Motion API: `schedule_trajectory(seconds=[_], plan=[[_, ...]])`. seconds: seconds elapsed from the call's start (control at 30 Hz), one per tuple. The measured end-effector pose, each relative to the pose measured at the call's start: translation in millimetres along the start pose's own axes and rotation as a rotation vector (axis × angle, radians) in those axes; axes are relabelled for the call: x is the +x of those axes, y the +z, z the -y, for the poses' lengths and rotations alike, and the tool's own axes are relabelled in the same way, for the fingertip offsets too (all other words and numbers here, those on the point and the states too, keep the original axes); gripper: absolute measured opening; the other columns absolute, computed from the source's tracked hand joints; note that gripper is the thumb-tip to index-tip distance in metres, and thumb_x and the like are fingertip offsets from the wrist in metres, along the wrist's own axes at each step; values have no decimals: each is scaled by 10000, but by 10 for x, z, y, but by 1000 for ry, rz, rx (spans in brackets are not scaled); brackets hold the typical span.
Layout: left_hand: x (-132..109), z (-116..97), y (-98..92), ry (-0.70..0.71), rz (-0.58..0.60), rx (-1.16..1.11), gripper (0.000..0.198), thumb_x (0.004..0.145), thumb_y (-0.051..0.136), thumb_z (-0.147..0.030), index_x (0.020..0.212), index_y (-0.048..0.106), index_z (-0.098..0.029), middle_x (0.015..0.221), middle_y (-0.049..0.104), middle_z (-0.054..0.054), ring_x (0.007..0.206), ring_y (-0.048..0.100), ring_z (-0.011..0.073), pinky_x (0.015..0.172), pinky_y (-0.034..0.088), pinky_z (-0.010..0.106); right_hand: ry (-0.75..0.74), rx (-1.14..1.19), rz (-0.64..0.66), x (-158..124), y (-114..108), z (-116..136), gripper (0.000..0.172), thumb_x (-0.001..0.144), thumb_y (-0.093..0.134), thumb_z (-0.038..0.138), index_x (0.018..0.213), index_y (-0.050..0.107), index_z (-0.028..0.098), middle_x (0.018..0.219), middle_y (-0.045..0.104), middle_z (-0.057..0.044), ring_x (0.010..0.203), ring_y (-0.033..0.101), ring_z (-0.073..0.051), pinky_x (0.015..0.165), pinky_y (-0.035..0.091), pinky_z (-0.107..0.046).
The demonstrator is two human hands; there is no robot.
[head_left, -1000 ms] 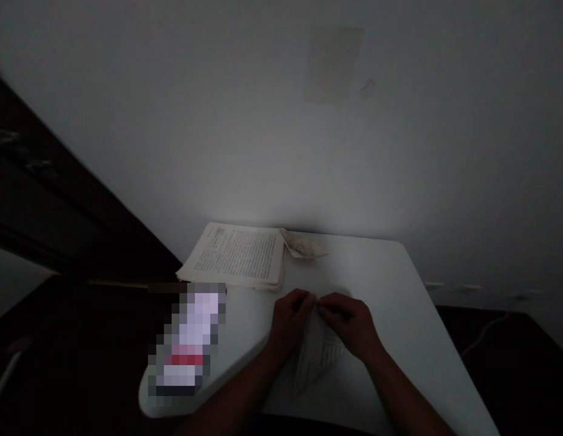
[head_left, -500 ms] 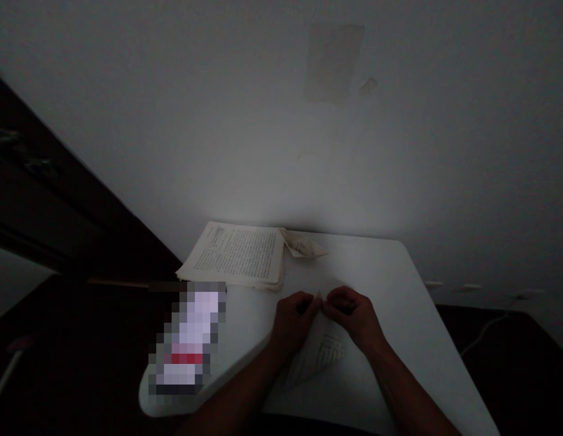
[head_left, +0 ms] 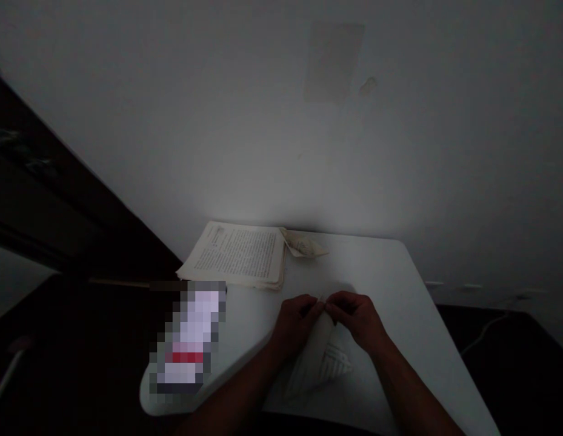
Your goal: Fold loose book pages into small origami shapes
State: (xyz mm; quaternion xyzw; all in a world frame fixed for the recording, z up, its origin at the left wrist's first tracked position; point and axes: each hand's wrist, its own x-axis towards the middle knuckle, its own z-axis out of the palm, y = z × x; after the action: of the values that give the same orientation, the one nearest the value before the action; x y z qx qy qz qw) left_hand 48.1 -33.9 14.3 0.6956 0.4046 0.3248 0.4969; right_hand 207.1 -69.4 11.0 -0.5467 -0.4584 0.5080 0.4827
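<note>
Both hands pinch the top tip of a folded sheet of printed paper [head_left: 320, 354] over the near part of the table. My left hand [head_left: 297, 321] grips the tip from the left, its fingers closed. From the right, my right hand [head_left: 354, 315] pinches the same tip, thumb and fingertips together. The paper widens downward into a triangular shape with lines of print near its lower right. Beyond the hands lies another folded paper piece [head_left: 306, 245], shaped like a small boat, against a stack of printed pages [head_left: 238, 254].
The white table [head_left: 376, 266] stands against a grey wall [head_left: 245, 121]. A blurred-out, phone-like object [head_left: 193, 333] lies at the table's left side. A dark door [head_left: 45, 181] is at the left, and a pale cable [head_left: 483, 333] hangs at the right.
Both hands have moved slightly closer together at the paper's tip. The paper's lower right part has shifted a little to the right and shows more print.
</note>
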Motion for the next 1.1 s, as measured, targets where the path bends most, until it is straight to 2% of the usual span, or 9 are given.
schedule_trajectory(seconds=[0.23, 0.37, 0.5, 0.6, 0.73, 0.87, 0.97, 1.1], plan=[[3, 12, 34, 26, -31, 64, 324, 838, 451, -385, 620, 542, -164, 543, 447, -37, 534, 409, 106, 510, 306, 215, 6, -38, -117, -13, 34, -9, 164, 661, 701, 318, 697, 655, 165, 574, 606, 20, 512, 505, -96, 507, 417, -220], [1, -5, 20, 33, -69, 77, 294, 842, 460, -365, 629, 507, -169, 541, 424, -48, 528, 402, 101, 514, 301, 213, 36, 31, -80, 3, 26, -19, 187, 681, 699, 340, 741, 681, 164, 626, 640, -3, 569, 539, -109, 563, 436, -232], [30, -2, -23, -21, -254, -29, 288, 840, 469, -372, 631, 469, -174, 557, 404, -54, 542, 399, 99, 519, 318, 200, 37, 239, -6, 19, -10, -68, 298, 740, 634, 428, 868, 681, 163, 758, 681, -53, 672, 594, -153, 640, 460, -283], [63, 13, -56, -78, -415, -140, 289, 836, 466, -402, 655, 468, -177, 582, 418, -49, 553, 405, 104, 513, 338, 194, 35, 228, 104, 13, -27, -70, 328, 750, 620, 437, 906, 679, 155, 806, 686, -72, 734, 611, -182, 696, 467, -321], [85, 24, -94, -123, -595, -186, 292, 830, 471, -423, 675, 488, -176, 578, 439, -47, 545, 421, 110, 499, 342, 195, 42, 159, 295, -30, -4, 19, 276, 747, 634, 394, 862, 672, 146, 721, 661, -42, 630, 590, -148, 626, 470, -296], [86, 26, -133, -149, -737, -158, 302, 845, 446, -440, 714, 511, -176, 602, 484, -39, 582, 451, 121, 524, 359, 201, 130, 81, 381, -94, 64, 106, 206, 668, 716, 314, 758, 637, 146, 653, 613, 0, 578, 556, -113, 551, 444, -243], [86, 29, -147, -151, -795, -139, 327, 853, 432, -457, 690, 491, -180, 593, 460, -43, 576, 437, 117, 517, 353, 199, 187, -50, 351, -115, 98, 110, 191, 613, 748, 272, 667, 615, 146, 573, 571, 27, 520, 521, -94, 501, 417, -221], [84, 47, -143, -148, -809, -216, 332, 834, 461, -477, 673, 456, -187, 553, 400, -62, 503, 386, 98, 466, 328, 189, 113, -193, 157, -84, 60, 78, 138, 643, 705, 263, 654, 631, 148, 595, 604, 5, 539, 527, -98, 529, 427, -231]])
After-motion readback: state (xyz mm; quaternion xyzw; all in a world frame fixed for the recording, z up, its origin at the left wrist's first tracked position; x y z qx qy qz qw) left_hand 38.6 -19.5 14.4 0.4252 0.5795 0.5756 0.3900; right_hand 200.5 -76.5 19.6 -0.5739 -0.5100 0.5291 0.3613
